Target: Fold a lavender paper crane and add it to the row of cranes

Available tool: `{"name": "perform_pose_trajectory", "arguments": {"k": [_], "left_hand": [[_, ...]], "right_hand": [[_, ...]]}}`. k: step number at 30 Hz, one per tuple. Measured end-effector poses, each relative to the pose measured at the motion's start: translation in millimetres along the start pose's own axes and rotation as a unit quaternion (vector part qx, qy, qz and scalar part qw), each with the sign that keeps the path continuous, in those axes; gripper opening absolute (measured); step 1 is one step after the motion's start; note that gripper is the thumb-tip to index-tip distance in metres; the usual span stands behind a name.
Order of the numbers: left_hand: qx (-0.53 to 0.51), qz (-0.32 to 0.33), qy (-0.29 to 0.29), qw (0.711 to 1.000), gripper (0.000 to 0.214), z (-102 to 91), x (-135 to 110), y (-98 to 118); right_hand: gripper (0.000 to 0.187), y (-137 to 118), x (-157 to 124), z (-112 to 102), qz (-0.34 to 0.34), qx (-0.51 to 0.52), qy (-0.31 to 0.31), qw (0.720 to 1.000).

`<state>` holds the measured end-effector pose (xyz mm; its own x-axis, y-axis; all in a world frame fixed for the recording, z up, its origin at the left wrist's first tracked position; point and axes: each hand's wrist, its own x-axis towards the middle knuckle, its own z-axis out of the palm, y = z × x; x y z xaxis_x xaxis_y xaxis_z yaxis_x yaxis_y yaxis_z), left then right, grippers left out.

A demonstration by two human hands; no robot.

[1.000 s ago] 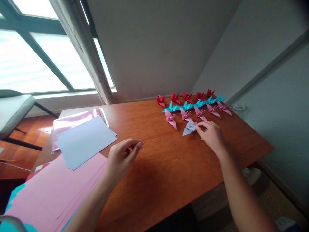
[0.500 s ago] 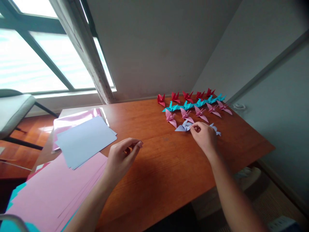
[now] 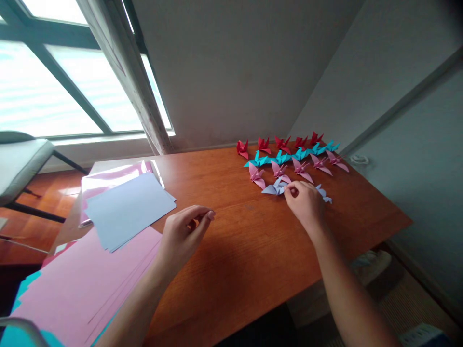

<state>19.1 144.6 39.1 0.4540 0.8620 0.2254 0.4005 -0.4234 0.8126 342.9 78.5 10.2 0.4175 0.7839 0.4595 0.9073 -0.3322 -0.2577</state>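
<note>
Lavender crane (image 3: 275, 187) has barely moved, still pinched by right hand (image 3: 305, 202); left hand (image 3: 183, 233) stays loosely curled.

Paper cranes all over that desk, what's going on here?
A person at a wooden desk pinches a pale blue paper crane with the right hand, placing it just in front of rows of red cranes, teal cranes and pink cranes. Another pale blue crane lies beside that hand. The left hand rests empty near stacked paper sheets.
</note>
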Motion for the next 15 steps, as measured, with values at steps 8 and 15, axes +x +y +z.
{"name": "perform_pose_trajectory", "arguments": {"k": [8,15], "left_hand": [[0.001,0.009,0.004,1.000,0.022,-0.7,-0.2,-1.1],[0.002,0.003,0.000,1.000,0.023,-0.8,0.0,0.6]], "right_hand": [[0.015,-0.1,1.9,2.6,-0.004,-0.009,0.005,1.000],[0.017,-1.1,2.1,3.0,-0.007,-0.004,0.010,1.000]]}}
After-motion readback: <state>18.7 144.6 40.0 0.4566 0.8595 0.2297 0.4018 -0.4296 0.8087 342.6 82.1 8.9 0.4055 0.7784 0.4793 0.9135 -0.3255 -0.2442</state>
